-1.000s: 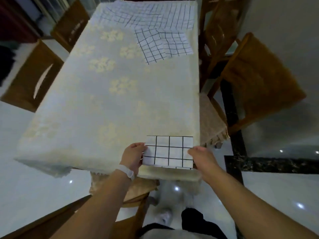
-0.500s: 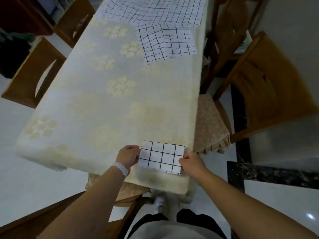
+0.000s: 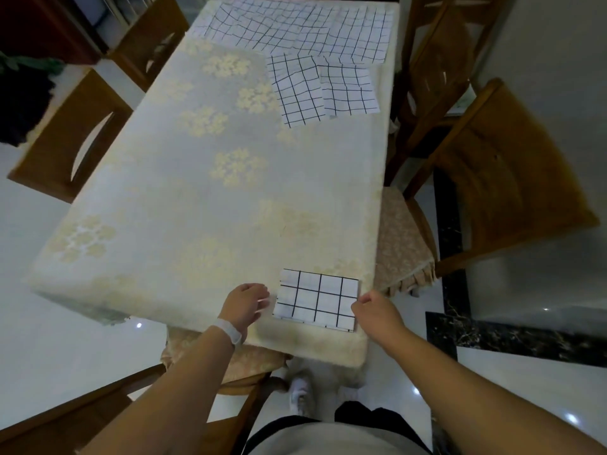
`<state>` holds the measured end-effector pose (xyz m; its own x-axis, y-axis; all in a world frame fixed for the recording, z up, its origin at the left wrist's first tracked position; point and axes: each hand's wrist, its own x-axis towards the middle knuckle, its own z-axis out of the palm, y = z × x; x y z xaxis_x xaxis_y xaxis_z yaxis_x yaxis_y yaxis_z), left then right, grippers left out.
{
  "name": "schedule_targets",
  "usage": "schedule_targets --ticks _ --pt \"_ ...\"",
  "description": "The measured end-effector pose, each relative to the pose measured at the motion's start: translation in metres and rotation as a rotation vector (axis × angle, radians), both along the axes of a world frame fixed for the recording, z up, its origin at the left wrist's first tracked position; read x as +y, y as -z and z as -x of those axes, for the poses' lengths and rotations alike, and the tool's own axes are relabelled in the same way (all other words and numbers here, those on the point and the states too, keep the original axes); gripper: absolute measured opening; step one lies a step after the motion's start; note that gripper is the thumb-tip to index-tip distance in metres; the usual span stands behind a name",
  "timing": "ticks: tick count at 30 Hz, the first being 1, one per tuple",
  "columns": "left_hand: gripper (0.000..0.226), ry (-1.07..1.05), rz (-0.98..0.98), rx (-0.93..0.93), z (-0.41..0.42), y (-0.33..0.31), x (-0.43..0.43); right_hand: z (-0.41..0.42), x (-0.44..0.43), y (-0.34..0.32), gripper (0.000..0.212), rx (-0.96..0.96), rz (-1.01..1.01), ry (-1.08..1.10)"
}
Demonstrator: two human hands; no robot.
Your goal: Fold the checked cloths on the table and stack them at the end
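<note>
wooden chairs [image 3: 492,178] flank table [image 3: 197,198]; left hand [image 3: 244,302], right hand [image 3: 376,311] relaxed, empty, beside folded cloth [image 3: 317,298].

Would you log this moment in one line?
folded black-checked white cloth: flat on table; left hand: beside, empty; right hand: at its edge

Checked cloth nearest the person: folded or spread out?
Folded. The near checked cloth lies as a small rectangle with layered edges along its near side.

- One view: head cam, wide-angle, edges bow.
- Sits above worktop [image 3: 203,205] short end, faces forward and steeply down along its length.
- Near edge close under lens; far end reaches frame top.
</note>
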<state>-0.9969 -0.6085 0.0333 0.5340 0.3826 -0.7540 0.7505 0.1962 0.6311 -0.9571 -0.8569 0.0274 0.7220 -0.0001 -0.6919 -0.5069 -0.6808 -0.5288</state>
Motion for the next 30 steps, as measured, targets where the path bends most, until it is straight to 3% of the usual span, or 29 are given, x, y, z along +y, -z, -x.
schedule_targets --ticks 2,5,7,11,19,30 --pt "0.018 0.086 -0.123 -0.029 0.003 -0.009 0.003 0.0 0.01 -0.01 0.012 -0.047 -0.017 -0.028" --pt "0.02 0.42 -0.476 -0.072 0.013 -0.025 0.008 0.002 0.033 -0.027 0.018 -0.145 -0.076 -0.165" --pt "0.026 0.566 -0.639 -0.113 0.026 -0.039 0.009 0.005 0.049 -0.039 0.023 -0.237 -0.071 -0.37" --pt "0.034 0.63 -0.915 -0.116 0.059 -0.066 0.011 0.014 0.081 -0.065 0.037 -0.381 -0.051 -0.763" --pt "0.037 0.423 -1.125 0.033 0.16 -0.091 0.029 0.055 0.145 -0.09 0.039 -0.545 -0.153 -1.268" --pt "0.022 0.097 -1.138 0.126 0.267 -0.112 0.056 0.139 0.208 -0.115 0.039 -0.56 -0.262 -1.5"
